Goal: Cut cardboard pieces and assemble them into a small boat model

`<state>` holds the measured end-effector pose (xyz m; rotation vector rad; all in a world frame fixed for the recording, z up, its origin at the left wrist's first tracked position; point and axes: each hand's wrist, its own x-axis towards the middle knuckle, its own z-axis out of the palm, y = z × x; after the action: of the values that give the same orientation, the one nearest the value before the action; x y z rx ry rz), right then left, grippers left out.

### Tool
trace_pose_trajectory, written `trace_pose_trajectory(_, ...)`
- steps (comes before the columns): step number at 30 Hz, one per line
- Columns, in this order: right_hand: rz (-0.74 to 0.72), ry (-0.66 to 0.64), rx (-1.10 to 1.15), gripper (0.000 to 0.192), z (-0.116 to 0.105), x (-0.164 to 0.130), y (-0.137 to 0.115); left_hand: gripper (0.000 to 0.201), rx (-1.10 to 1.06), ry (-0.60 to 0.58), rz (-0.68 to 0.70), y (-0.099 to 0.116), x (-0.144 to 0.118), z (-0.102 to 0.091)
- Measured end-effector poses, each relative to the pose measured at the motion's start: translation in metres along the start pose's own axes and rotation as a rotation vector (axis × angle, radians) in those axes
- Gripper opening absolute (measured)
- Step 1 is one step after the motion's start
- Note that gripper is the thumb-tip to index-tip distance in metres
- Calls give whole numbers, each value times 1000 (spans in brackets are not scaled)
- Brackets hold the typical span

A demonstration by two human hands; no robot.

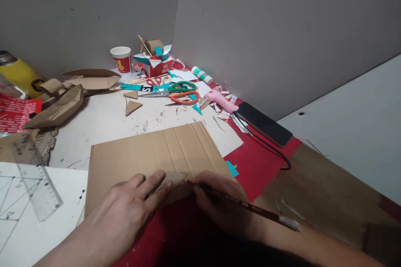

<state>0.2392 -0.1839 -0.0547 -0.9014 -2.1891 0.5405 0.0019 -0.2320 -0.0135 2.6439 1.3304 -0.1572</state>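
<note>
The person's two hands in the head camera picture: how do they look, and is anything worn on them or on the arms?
Both the left hand and the right hand are bare: no gloves, and no rings show on the visible fingers. The forearms are bare too; no sleeve, watch or bracelet appears up to the picture's lower edge. The nails look short and unpainted, as far as the picture shows.

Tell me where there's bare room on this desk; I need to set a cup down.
Free: white sheet between cardboard sheet and scissors; wood surface right of the phone. Crowded: back corner around the paper cup.
</note>
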Motion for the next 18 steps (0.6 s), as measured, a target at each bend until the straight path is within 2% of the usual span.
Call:
trace_pose_trajectory(10, 126, 26, -30, 10, 0, -1, -1, 62, -21, -8, -2, 0, 1, -1)
trace_pose_trajectory(18, 67, 135, -46, 10, -1, 6, 0, 62, 10, -1, 11, 0, 2, 2)
